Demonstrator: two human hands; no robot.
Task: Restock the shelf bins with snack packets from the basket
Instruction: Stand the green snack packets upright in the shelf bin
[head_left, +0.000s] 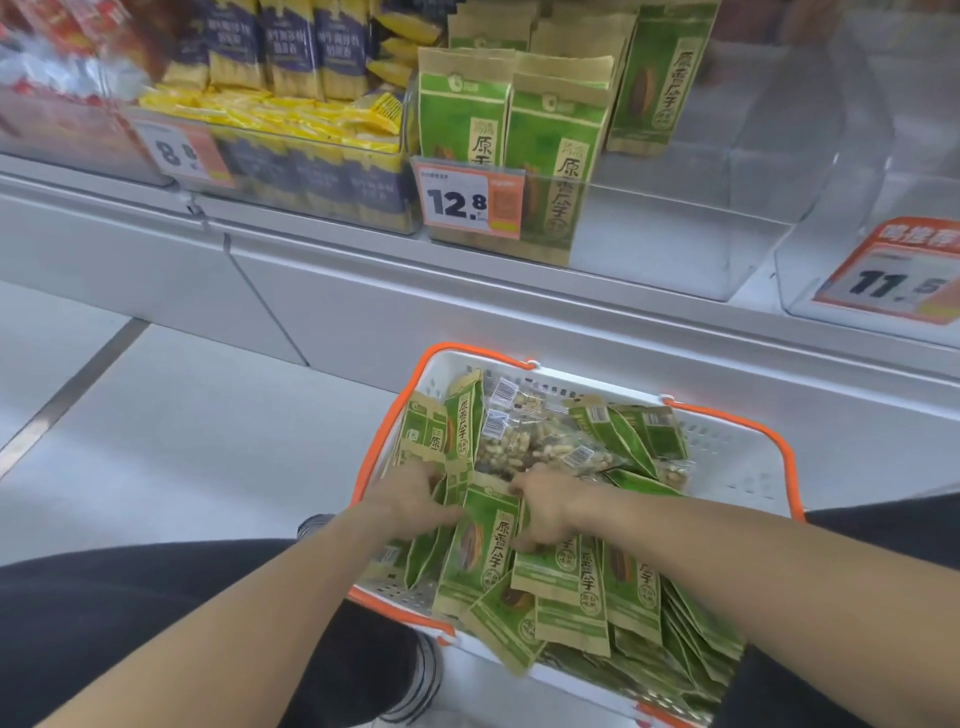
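White basket (727, 447) with orange rim and handles, low on the floor in front of the shelf, heaped with green snack packets (571, 577) — a few clear bags of nuts (524, 447) lying on top toward the far side. Both hands down inside the pile. Left hand (415, 493) at the near-left of the heap, fingers curled in among upright green packets, thumb laid across the upper edge of one central packet (483, 540). Right hand (545, 506) just beside it, fingers bent and pinching the top right edge of that same packet — grip of each hand clenched on packet edges, though hard to tell how many packets each holds. Up on the shelf, a clear bin (675, 228) with a 12.8 price tag (470, 202) on its front, holding a few upright green packets (556, 156) at its left side. To its left, a bin of yellow and dark blue packets (291, 109). To the right, another clear bin (857, 208) bearing an 11.5 tag (893, 280).
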